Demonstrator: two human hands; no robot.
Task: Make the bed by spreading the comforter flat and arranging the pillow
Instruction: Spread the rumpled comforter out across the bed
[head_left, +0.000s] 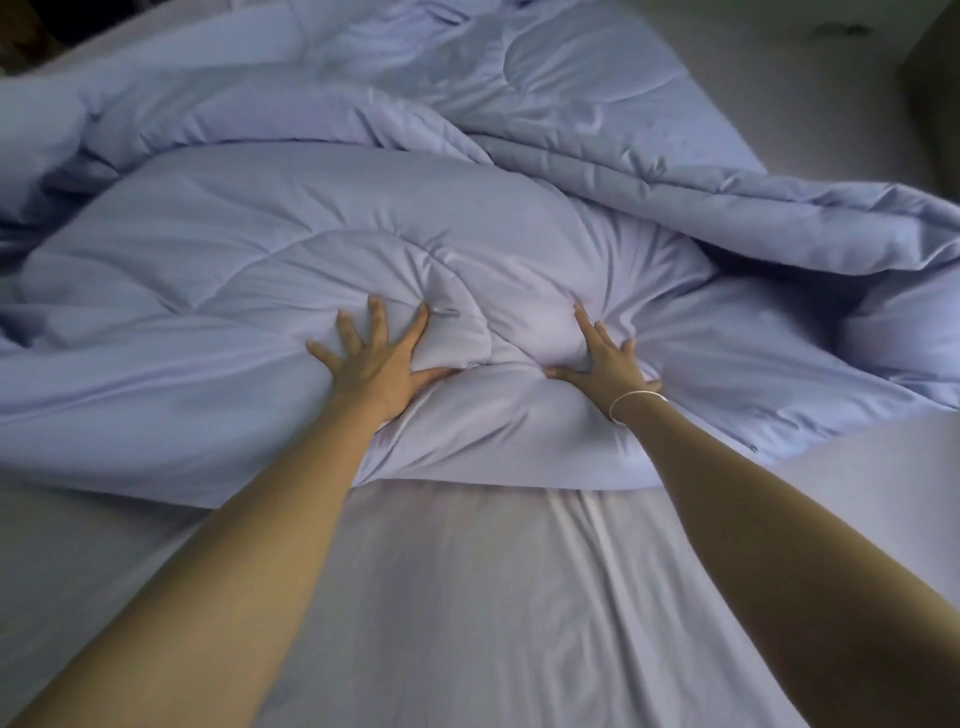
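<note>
I see a pale grey floor (831, 104) filling the upper right of my view. A dark smudge (844, 30) lies on it near its far edge. Just right of the floor, a dark piece of furniture (935, 98) stands at the frame's edge. Well left and nearer, a thin white bracelet (638, 398) circles a wrist.

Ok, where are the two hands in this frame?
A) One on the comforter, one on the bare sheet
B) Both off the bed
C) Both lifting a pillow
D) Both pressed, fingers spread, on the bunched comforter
D: the left hand and right hand both lie fingers-splayed on the rumpled comforter, beyond the bare sheet.
</note>
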